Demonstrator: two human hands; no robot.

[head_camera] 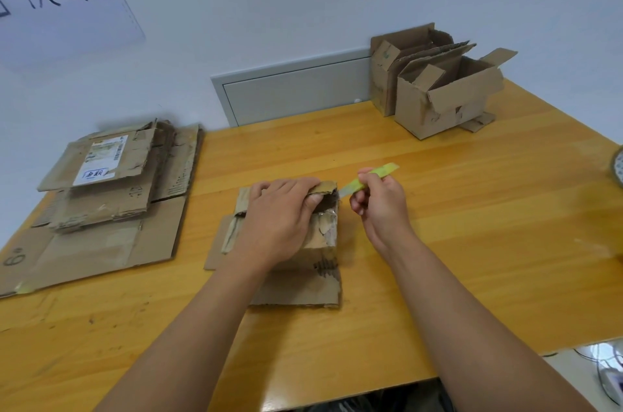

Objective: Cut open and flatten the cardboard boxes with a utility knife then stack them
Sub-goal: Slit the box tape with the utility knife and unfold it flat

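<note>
The half-flattened box (286, 243) is pinned to the wooden surface (438, 226) at its middle, and everything else is placed from it. Its far flap is gripped by the left hand (283, 212), fingers curled over the edge and thumb tucked underneath. Just right of that flap, the green utility knife (369, 179) is pinched in the right hand (379, 206), blade tip aimed left at the torn, taped corner, nearly touching. The knife's long axis is laid slanting toward the box, so the right hand is judged nearer the cut. Well left of the box, the flattened stack (111, 199) is lying; far right and behind, two uncut boxes (438, 88) are standing upright.
</note>
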